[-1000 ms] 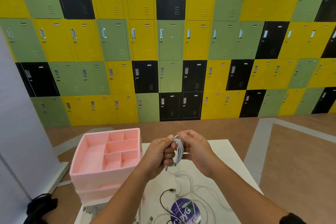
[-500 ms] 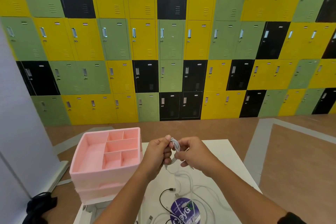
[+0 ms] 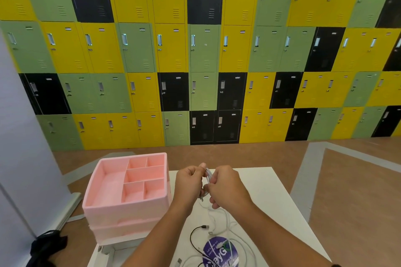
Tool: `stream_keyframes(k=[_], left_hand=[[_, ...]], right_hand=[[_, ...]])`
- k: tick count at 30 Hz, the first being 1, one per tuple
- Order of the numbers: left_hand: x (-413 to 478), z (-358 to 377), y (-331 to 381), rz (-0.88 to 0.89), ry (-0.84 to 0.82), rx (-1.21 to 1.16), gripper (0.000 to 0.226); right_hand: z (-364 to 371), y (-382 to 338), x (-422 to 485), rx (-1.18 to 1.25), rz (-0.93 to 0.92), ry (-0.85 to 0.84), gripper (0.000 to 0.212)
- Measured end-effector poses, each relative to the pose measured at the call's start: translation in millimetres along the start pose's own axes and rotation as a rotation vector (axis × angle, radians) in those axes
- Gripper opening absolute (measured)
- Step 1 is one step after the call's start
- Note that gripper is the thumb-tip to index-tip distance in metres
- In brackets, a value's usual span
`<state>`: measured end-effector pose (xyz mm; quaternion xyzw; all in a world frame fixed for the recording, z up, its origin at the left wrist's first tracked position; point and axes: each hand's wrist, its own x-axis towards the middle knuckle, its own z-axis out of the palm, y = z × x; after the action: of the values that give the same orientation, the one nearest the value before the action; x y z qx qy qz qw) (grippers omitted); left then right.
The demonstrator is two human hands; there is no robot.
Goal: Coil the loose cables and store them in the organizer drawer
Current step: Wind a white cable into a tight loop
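— Did you catch that? The right hand slid down and across the white coil. The open loop it held up a second earlier was nearly covered.

— I did. Both hands had closed in, low in the middle of the frame. The left hand had its fingers curled round the bundle, thumb on top. The right fingers were clamped on the strands from the other side.

— So was the winding about done?

— For that one cable, I'd say nearly. A tail still trailed from under the hands onto the white surface. It wanted a last turn or a tuck before it went anywhere.

— And the drawer?

— The pink organizer sat just left of the hands, with the top tray's compartments facing up. The hop across looked short.

— What else lay about?

— Further down the frame, loose white cable and a black cable sprawled over a purple round sticker. That tangle was the snag. I couldn't tell whether the tail ran into it, and a tug might have dragged its neighbours. Lockers filled the upper frame, and a black bag lay at lower left.
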<state>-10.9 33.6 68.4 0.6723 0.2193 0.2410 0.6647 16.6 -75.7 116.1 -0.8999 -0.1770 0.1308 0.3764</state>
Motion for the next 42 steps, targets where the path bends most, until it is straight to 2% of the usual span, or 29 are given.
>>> stream_keyframes(k=[5,8,12,13,17,20,25,27,30,36,39,42], left_hand=[[-0.1,-0.5,-11.6,0.051,0.105,0.079,0.043],[-0.7,1.9,-9.6,0.066,0.156,0.103,0.041],[-0.2,2.8,-5.2,0.033,0.200,0.112,0.020],[0.8,1.1,-5.0,-0.007,0.197,0.083,0.022],[3.7,-4.3,-8.9,0.049,0.114,0.093,0.028],[4.7,-4.6,-7.4,0.034,0.131,0.109,0.034],[6.0,-4.1,-12.9,0.022,0.132,0.069,0.022],[6.7,-4.8,-11.2,0.014,0.114,0.069,0.025],[8.1,-6.9,-5.7,-0.038,0.104,0.045,0.034],[9.4,-6.4,-2.4,-0.234,0.134,-0.164,0.034],[9.5,-7.3,-3.5,-0.238,0.062,-0.241,0.033],[7.7,-13.4,-3.8,-0.217,-0.102,-0.298,0.029]], right_hand=[[-7.0,0.3,1.9,0.168,0.026,-0.129,0.013],[-7.7,2.3,6.2,0.189,0.011,-0.148,0.019],[-10.9,5.4,8.4,0.205,-0.010,-0.154,0.013],[-11.7,6.6,8.4,0.211,-0.008,-0.162,0.012],[-12.7,11.4,8.6,0.244,-0.017,-0.176,0.010],[-10.1,10.5,10.1,0.199,-0.047,-0.177,0.014],[-7.6,11.2,9.5,0.138,-0.095,-0.178,0.018],[-7.3,11.5,9.8,0.136,-0.104,-0.170,0.019],[-7.1,10.0,9.6,0.134,-0.129,-0.163,0.018],[-12.3,9.7,10.0,0.155,-0.215,-0.232,0.015],[-16.9,13.7,11.9,0.197,-0.220,-0.272,0.013],[-21.2,18.7,15.7,0.250,-0.209,-0.275,0.013]])
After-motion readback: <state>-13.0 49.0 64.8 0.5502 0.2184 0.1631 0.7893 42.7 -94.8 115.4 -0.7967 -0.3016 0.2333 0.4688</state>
